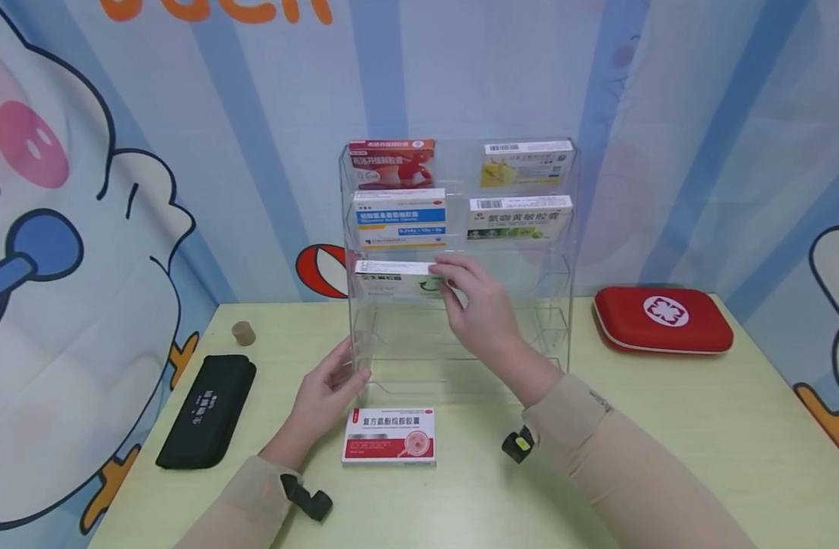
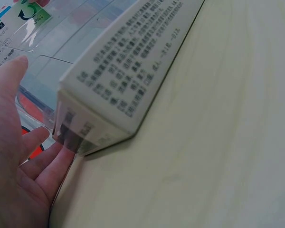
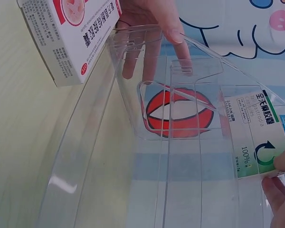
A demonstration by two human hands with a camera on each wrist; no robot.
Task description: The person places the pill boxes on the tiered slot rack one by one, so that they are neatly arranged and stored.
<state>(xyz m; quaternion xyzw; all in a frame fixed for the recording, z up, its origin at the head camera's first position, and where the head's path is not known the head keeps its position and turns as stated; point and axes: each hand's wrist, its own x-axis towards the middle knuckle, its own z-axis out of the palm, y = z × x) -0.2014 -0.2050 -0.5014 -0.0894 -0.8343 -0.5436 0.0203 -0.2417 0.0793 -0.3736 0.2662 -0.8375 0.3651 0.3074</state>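
Observation:
A clear acrylic display rack [image 1: 461,374] stands upright on the table. My right hand [image 1: 484,309] pinches the right end of a white-and-green medicine box [image 1: 395,280] at the left of the rack's third tier. The right wrist view shows fingertips at the green corner of that same box [image 3: 254,130]. My left hand [image 1: 326,400] holds the rack's lower left edge, its thumb at the front and its fingers along the outside of the side panel. A red-and-white medicine box [image 1: 389,436] lies flat before the rack, near the left hand.
Higher tiers bear a red box [image 1: 392,164], a yellow-and-white box [image 1: 527,162], a blue-and-white box [image 1: 400,219] and a green-and-white box [image 1: 519,219]. A black case [image 1: 208,412] and a small cork-coloured cylinder [image 1: 243,333] lie left; a red zip case [image 1: 663,320] sits right.

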